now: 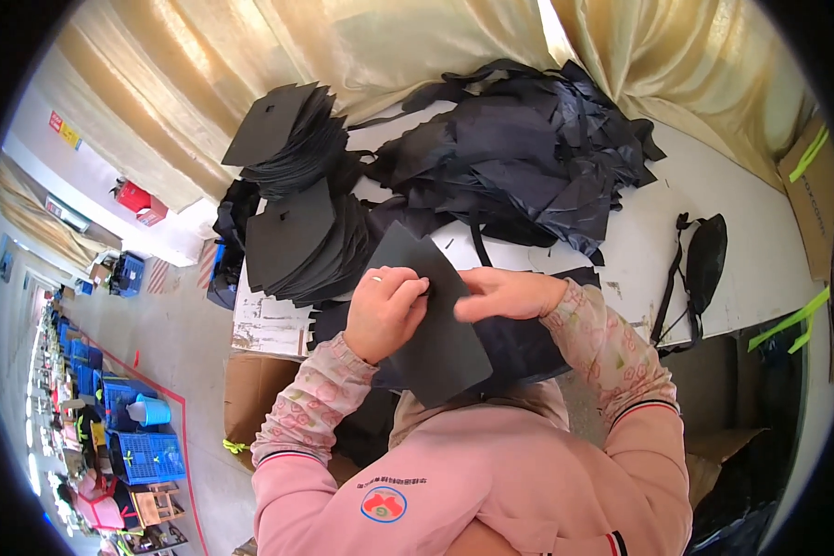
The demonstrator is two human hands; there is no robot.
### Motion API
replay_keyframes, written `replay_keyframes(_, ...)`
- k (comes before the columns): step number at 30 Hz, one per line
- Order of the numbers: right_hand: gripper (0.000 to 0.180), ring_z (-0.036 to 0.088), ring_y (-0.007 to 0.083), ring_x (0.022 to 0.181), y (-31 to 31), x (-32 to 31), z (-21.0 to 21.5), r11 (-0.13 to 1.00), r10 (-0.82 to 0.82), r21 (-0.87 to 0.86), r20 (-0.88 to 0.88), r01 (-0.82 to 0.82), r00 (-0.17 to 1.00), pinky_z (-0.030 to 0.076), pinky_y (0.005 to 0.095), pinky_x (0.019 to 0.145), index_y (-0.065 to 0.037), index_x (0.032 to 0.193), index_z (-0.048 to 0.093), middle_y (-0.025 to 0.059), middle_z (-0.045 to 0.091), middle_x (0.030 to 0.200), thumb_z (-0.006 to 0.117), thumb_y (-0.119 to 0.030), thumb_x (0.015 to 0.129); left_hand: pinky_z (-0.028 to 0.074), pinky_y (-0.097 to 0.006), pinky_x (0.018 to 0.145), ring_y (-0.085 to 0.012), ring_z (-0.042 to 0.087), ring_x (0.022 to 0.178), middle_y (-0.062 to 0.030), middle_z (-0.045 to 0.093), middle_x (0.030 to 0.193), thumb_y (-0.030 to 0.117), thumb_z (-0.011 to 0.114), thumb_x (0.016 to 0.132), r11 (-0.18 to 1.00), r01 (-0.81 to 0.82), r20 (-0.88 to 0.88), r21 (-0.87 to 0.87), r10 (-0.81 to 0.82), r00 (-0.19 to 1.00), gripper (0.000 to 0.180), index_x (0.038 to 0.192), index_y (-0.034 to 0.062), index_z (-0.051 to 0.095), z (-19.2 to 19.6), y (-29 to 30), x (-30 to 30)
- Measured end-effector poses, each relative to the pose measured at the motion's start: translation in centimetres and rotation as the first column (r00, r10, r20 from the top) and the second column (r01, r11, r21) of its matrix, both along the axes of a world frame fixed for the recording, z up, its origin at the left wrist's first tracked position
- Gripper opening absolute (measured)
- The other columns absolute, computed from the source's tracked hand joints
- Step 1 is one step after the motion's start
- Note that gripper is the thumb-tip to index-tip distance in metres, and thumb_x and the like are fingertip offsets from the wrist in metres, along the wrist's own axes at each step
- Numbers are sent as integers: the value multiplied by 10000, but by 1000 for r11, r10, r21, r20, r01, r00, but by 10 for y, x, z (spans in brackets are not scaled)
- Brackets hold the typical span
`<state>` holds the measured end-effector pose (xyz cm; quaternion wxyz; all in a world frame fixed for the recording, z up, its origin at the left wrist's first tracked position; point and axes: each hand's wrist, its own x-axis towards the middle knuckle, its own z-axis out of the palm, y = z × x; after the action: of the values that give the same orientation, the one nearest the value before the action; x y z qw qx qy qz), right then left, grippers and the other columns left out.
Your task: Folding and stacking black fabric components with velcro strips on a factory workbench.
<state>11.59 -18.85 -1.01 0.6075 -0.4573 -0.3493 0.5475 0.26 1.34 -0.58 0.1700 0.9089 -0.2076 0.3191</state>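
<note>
A stiff black panel (440, 343) is held up at a tilt above the near table edge. My left hand (386, 313) is closed on its left side, fingers curled around a small spot near its middle. At its right edge my right hand (511, 295) has the thumb over the front, while the fingertips pass partly behind the panel. Below it, dark fabric (533, 350) lies along the table's front edge. Two stacks of similar black panels, a far one (267, 130) and a nearer one (292, 243), sit to the left, with small slots visible in their top pieces.
On the white table (663, 199) a large heap of black fabric pieces (519, 148) fills the back middle. A black pouch with straps (706, 264) lies at the right. Cardboard boxes (255, 394) stand below. Beige curtains (417, 42) hang behind; blue crates (148, 457) line the left floor.
</note>
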Motion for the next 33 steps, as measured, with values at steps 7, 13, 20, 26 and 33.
replay_keyframes(7, 434, 592, 107, 889, -23, 42, -26, 975, -99, -110, 568, 195, 817, 495, 275, 790, -19, 1270, 541, 49, 655, 963, 691, -104, 871, 490, -240, 683, -102, 591, 717, -35, 582, 855, -63, 588, 869, 464, -153, -259, -873, -175, 950, 98, 902, 28, 580, 19, 42, -26)
replay_keyframes(13, 458, 580, 167, 760, -73, 70, -76, 916, -2, -278, 719, 290, 695, 463, 308, 684, -87, 1235, 540, 69, 604, 806, 730, -122, 820, 431, -234, 623, -92, 506, 669, -13, 535, 805, 43, 547, 905, 269, -296, -302, -917, 22, 953, 99, 815, 73, 516, -8, 154, -90)
replay_keyframes(20, 446, 538, 151, 694, -54, 38, -58, 942, -70, -177, 731, 286, 679, 453, 303, 661, -102, 1232, 543, 28, 553, 751, 711, -87, 819, 435, -381, 959, -288, 560, 1072, -140, 609, 1147, 203, 741, 813, 958, -177, -483, -226, 48, 874, 378, 1137, 48, 621, -23, 46, -48)
replay_keyframes(26, 500, 598, 229, 722, -42, 22, -42, 947, -79, -99, 850, 306, 520, 474, 347, 681, -128, 1245, 544, 71, 578, 772, 750, -159, 790, 395, -413, 853, -288, 539, 946, -73, 562, 934, 371, 784, 769, 984, -15, -442, 179, 94, 892, 371, 980, 106, 632, -44, 10, -7)
replay_keyframes(33, 506, 638, 275, 778, -45, 22, -50, 937, -126, -49, 876, 346, 466, 483, 380, 691, -135, 1231, 556, 91, 611, 808, 763, -211, 777, 386, -410, 810, -280, 540, 905, -63, 554, 902, 362, 781, 760, 984, -41, -474, 173, 119, 873, 341, 900, 112, 595, -39, -3, -2)
